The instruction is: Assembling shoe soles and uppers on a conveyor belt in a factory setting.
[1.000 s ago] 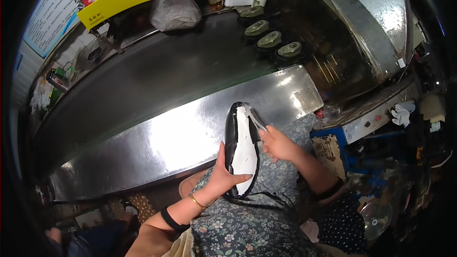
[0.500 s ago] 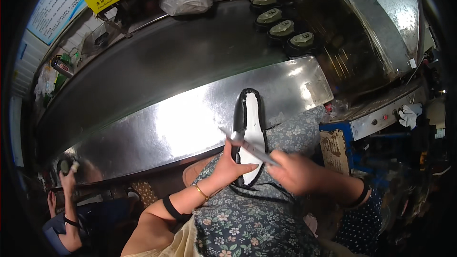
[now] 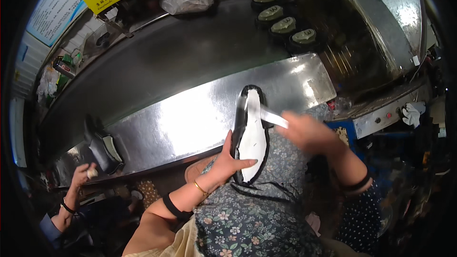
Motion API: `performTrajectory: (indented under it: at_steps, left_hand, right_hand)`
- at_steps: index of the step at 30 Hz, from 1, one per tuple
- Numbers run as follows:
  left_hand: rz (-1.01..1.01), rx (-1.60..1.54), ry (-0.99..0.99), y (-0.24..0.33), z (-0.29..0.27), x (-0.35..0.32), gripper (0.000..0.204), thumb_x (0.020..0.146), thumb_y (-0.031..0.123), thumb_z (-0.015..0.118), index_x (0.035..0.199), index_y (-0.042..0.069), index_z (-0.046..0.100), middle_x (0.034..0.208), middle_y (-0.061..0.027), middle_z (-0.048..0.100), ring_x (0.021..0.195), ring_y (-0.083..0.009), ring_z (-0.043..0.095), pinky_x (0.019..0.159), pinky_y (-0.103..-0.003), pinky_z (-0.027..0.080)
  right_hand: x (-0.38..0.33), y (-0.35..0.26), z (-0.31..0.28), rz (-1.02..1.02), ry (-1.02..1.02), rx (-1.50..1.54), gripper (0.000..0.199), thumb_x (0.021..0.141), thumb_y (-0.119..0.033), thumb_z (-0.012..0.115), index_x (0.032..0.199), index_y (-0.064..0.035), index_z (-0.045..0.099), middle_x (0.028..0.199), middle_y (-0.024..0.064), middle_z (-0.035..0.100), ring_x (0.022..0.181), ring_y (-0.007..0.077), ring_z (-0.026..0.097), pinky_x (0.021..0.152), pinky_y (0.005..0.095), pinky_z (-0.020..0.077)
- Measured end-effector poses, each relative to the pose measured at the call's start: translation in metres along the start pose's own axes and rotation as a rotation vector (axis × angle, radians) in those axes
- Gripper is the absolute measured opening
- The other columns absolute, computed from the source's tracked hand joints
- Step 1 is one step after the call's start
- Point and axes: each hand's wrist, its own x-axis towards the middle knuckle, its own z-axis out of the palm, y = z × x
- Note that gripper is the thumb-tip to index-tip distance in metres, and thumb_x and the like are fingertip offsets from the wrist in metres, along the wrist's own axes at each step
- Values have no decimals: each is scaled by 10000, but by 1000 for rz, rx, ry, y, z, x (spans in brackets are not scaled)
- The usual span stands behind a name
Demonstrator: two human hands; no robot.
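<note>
A black shoe upper [image 3: 239, 135] lies sole up across my lap and the bench edge, toe and heel lengthwise away from me. Its underside shows a white insole board [image 3: 253, 147] framed by the turned-in black edge. My left hand [image 3: 227, 164] grips its near left side, thumb resting on the board. Over the far right part of the shoe, my right hand [image 3: 304, 133], blurred by motion, holds a flat, blade-like metal tool [image 3: 276, 118]. The tool's tip is smeared near the board, so contact cannot be told.
A shiny metal bench [image 3: 190, 109] runs ahead of me. At its left end stands a dark shoe [image 3: 102, 150], beside a co-worker's hand [image 3: 83, 175] with a small pale thing. Several green-topped shapes [image 3: 284, 24] line the dark belt [image 3: 157, 57]. A control panel [image 3: 390, 116] is at right.
My right hand and the tool have moved right and away from me, toward the shoe's far end. The left hand still grips the shoe. At left, a shoe now stands by the co-worker's hand.
</note>
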Motion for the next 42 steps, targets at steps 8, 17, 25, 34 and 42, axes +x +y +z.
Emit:
performTrajectory:
  at_steps: [8,17,25,34,42]
  left_hand:
    - [53,64,-62,27,3,-2,1137,746,60,842,1547,-37,42,1456,-182,419,1303,-236,447,1097,-333,362]
    - [564,1135,-480,131,33,4,1092,697,163,833,1554,50,167,1449,-317,409,1176,-416,577,979,-406,485]
    - [1280,1340,-350,147,117,72,716,730,116,759,1393,65,493,1382,-224,519,1182,-394,582,1015,-455,472]
    - [1073,1373,-375,14,114,91,539,819,360,710,1309,162,608,1453,-269,419,1314,-458,432,1069,-532,369]
    - [1050,1222,-415,13,129,103,431,801,332,736,1207,197,690,1435,-245,461,1263,-441,499,1044,-506,399]
  right_hand:
    - [86,133,40,131,624,-404,381,1008,-364,489,1049,9,559,899,225,673,799,454,642,723,533,515]
    - [-57,117,-20,-294,113,1431,516,1071,-358,379,1443,-1,353,1325,201,551,1156,245,618,924,326,565]
    - [-166,91,48,132,1024,1138,559,998,-368,470,1382,38,460,1303,228,569,1141,344,603,930,428,528]
    - [1,259,-23,279,1570,964,553,906,-313,694,1292,42,517,1260,161,599,1144,249,588,984,323,435]
    - [60,334,-58,570,1233,90,736,874,-321,692,1417,80,399,1488,340,338,1397,431,344,1158,398,291]
